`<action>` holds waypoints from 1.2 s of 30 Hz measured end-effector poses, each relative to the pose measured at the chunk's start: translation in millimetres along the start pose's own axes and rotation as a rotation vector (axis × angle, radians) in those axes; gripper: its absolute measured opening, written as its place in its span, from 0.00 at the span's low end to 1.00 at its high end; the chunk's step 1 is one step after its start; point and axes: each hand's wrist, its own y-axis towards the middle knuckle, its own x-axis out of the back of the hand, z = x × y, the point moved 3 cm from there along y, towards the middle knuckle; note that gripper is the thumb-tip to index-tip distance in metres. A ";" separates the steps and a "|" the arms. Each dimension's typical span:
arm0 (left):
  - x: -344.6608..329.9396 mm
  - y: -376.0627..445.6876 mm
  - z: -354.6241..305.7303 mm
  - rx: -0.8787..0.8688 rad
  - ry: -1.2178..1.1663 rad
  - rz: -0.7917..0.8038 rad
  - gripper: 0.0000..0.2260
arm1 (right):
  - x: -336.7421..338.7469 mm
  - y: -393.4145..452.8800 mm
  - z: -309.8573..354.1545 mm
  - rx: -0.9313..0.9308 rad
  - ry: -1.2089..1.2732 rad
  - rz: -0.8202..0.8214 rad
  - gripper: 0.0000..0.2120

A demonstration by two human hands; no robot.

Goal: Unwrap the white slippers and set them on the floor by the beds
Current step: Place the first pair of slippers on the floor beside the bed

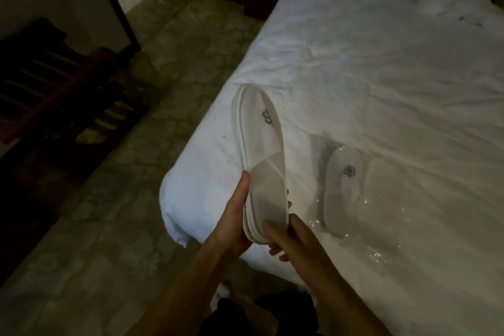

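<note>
A dark wooden slatted rack (51, 84) stands on the mottled stone floor (103, 213) near a dark-framed doorway (117, 3).

Two bare forearms come up from the bottom edge, no sleeves anywhere along them, uncovered right up to the point where they leave view. Left hand (234, 215) is bare too: no glove, no ring that shows, no watch or band at the wrist. Right hand (297, 240) is the same story, bare fingers, plain wrist, short nails as far as the dim light lets anyone tell. Down low between the arms sits a patch of dark clothing (231, 316), black or close to it, its cut too shadowed to make out.
</note>
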 end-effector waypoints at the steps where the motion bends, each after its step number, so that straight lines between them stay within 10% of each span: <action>1: 10.8 -6.6 -4.1 -0.003 0.001 -0.049 0.33 | -10.2 2.3 5.2 0.015 -0.047 -0.020 0.20; 6: 60.9 -39.2 -38.7 -0.095 -0.017 -0.157 0.47 | -52.9 22.6 46.3 0.065 -0.149 -0.175 0.23; 16: 124.5 -99.1 -90.7 -0.228 0.038 -0.207 0.31 | -161.0 52.5 114.4 0.140 -0.012 -0.036 0.26; 21: 151.7 -117.7 -125.2 -0.372 0.158 -0.372 0.38 | -196.0 65.0 132.7 0.165 0.036 0.025 0.36; 36: 295.2 -102.3 -258.9 -0.599 0.537 -0.776 0.22 | -323.8 195.1 193.1 0.173 0.226 -0.033 0.19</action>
